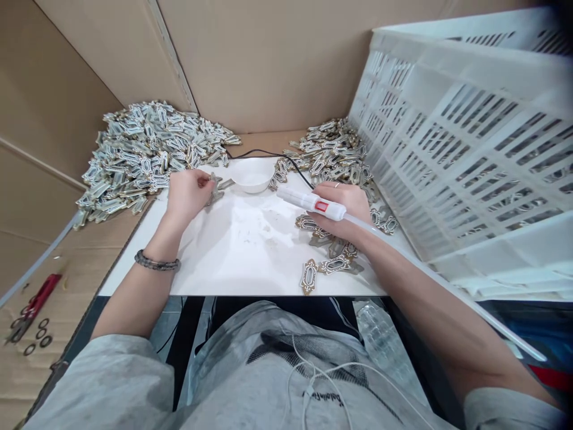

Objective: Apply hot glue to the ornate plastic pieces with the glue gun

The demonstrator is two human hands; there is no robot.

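Your right hand (347, 203) grips the white pen-like tool (308, 202), probably angled so its tip faces mid-desk (237, 257). Your left hand (190, 194) bends its fingers at ornate plates (215, 194) beside the white bowl (253, 177); I cannot tell whether it pinches one. Side piles (143, 149) seemingly leave you room between, bounded by the near edge and crate (430, 65).

A white slatted plastic crate (465, 149) is standing along the right side. Tall brown cardboard (277, 65) is rising behind the surface (215, 269). At far left, a red-handled tool (43, 294) is lying near several small dark rings (42, 332). Clear, bumpy plastic (389, 343) is showing below the surface's front edge.
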